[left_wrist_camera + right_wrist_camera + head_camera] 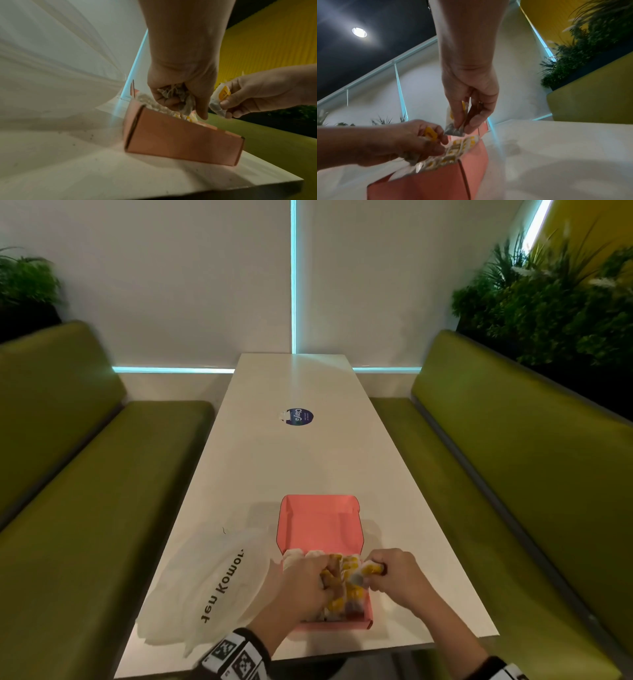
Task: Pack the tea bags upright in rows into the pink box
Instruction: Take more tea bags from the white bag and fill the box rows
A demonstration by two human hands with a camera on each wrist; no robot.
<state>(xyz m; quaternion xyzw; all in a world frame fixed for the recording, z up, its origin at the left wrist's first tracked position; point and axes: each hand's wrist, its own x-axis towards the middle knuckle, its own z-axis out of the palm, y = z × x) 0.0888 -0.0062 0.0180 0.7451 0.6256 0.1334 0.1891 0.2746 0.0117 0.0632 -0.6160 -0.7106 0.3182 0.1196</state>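
The left hand (301,583) is curled round a loose bunch of tea bags (175,93) over the near half of the pink box (320,527). A single tea bag (366,572) is pinched by the right hand (399,575), just above the box's right wall. Rows of yellow-tagged tea bags (453,150) are seen packed inside the box, which sits open on the white tabletop (308,460). A white plastic bag (212,580) lies just left of the box.
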